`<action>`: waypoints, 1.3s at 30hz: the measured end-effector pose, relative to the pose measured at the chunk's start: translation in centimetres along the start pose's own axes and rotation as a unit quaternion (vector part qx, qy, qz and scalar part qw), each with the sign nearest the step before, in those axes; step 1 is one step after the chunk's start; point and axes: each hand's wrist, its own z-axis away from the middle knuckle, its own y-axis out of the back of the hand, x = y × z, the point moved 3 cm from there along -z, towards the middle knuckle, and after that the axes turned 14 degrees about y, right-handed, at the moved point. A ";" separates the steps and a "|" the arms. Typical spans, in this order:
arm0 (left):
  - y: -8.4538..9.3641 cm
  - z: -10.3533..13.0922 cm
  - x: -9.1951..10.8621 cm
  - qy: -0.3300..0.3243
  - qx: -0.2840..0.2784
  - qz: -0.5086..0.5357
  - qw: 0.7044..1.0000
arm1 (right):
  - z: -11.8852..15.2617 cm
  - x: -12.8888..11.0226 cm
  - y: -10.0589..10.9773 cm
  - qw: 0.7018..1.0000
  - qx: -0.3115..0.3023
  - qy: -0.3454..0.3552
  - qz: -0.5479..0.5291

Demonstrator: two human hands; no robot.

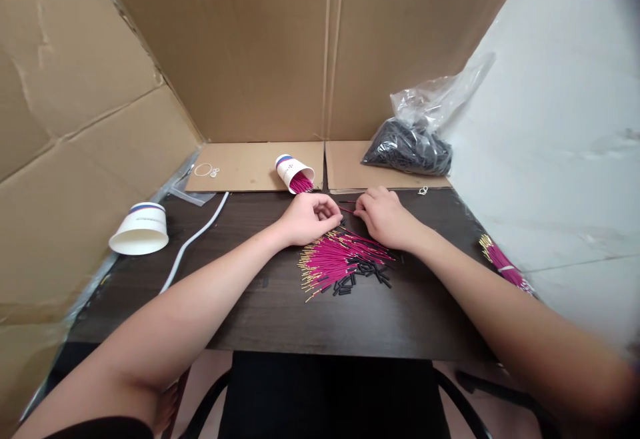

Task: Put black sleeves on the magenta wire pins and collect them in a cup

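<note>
A fan of magenta wires [333,257] with gold-coloured tips lies on the dark table in front of me. Short black tubes [370,269] are scattered along its near right side. Just beyond the fan, my left hand [311,217] is closed in a pinch; what its fingertips hold is too small to make out. Opposite it, my right hand [384,219] is closed, thumb and forefinger pinching a thin magenta wire [347,210] that points toward the left hand. The fingertips of the two hands are a short gap apart.
A tipped paper cup [284,167] holds more magenta wires. Another paper cup [139,252] lies at left, near a white cable [193,239]. A plastic bag of black pieces [407,149] stands back right. A tied wire bundle [505,264] rests at the right edge. Cardboard walls [260,52] enclose the table.
</note>
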 end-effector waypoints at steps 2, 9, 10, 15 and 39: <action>0.1 -0.1 0.0 0.000 0.002 0.011 1.000 | 0.1 -0.2 0.0 1.000 0.000 0.005 0.021; 0.4 -0.5 -0.6 0.006 0.019 0.032 0.999 | 0.8 -0.5 1.8 0.994 0.095 0.005 -0.063; 0.5 -0.6 -0.7 0.006 0.021 0.025 0.999 | 0.8 -0.7 2.1 0.989 0.121 0.016 -0.078; 0.6 -0.5 -0.5 0.023 0.031 -0.003 0.999 | 0.9 -1.7 2.6 0.961 0.251 0.076 -0.092; 0.4 -0.2 0.3 0.066 0.030 0.032 0.997 | 1.2 -2.1 1.8 0.959 0.251 0.105 -0.081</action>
